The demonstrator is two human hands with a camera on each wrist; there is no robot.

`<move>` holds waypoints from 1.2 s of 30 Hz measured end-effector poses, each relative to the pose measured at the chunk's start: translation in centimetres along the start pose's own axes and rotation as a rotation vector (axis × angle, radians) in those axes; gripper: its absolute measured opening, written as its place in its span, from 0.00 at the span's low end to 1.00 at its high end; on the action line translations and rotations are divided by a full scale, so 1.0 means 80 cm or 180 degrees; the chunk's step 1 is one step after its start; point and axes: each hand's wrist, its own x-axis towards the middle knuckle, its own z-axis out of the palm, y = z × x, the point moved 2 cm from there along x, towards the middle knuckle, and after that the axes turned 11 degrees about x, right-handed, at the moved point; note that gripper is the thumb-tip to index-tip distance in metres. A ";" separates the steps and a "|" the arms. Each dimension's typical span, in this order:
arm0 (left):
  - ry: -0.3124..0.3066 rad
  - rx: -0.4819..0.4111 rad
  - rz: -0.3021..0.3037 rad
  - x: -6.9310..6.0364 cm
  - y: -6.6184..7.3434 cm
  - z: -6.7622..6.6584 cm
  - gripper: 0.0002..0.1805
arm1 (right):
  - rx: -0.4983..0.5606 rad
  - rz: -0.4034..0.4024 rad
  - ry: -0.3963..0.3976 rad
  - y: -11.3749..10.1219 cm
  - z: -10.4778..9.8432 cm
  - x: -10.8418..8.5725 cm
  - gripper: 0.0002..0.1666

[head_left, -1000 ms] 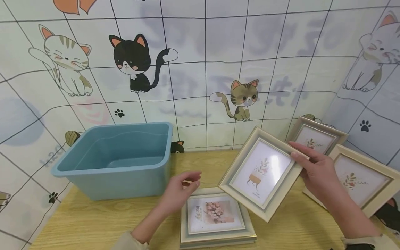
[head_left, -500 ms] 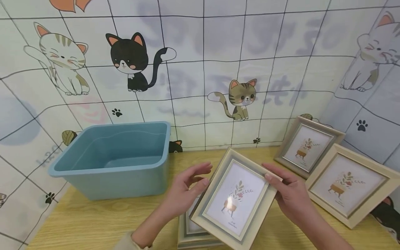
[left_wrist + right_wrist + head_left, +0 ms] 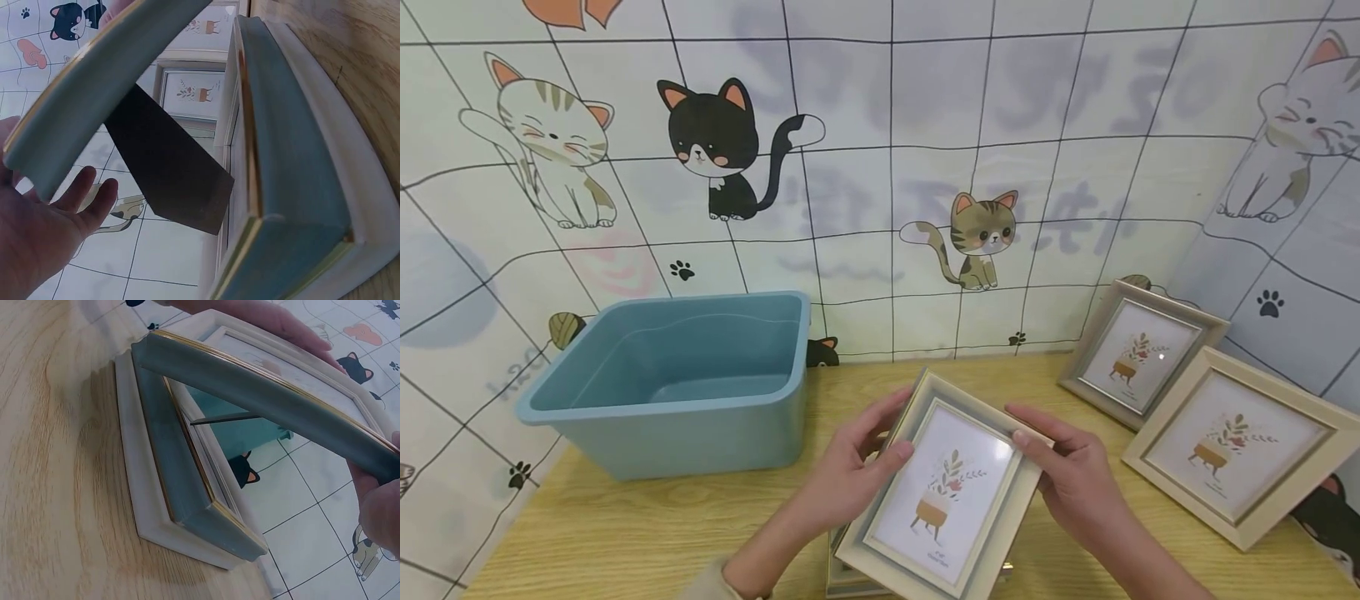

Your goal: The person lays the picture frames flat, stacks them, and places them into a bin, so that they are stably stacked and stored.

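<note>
A cream picture frame (image 3: 940,492) with a potted-plant print is held tilted above a stack of frames (image 3: 169,462). My right hand (image 3: 1075,471) grips its upper right corner, thumb on the front. At its left edge, my left hand (image 3: 853,475) holds it with the thumb over the front and fingers behind. In the left wrist view, the frame's black easel stand (image 3: 172,162) hangs from its back, reaching toward the stack. That stack shows a blue-grey-sided frame (image 3: 290,137) on top of a whitish one; the held frame hides most of it in the head view.
A blue plastic tub (image 3: 677,433) stands at the left on the wood-grain table (image 3: 647,542). Two picture frames stand at the right, a taupe one (image 3: 1078,379) behind a cream one (image 3: 1232,529). A cat-printed wall covering (image 3: 850,192) rises behind the table.
My right hand has brought the picture frame left and down over the stack. My left hand, apart from it a second ago, now holds its left edge.
</note>
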 end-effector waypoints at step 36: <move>-0.0284 -0.0186 -0.0115 -0.020 -0.015 -0.003 0.30 | 0.0055 -0.0175 0.0716 0.007 0.001 -0.001 0.21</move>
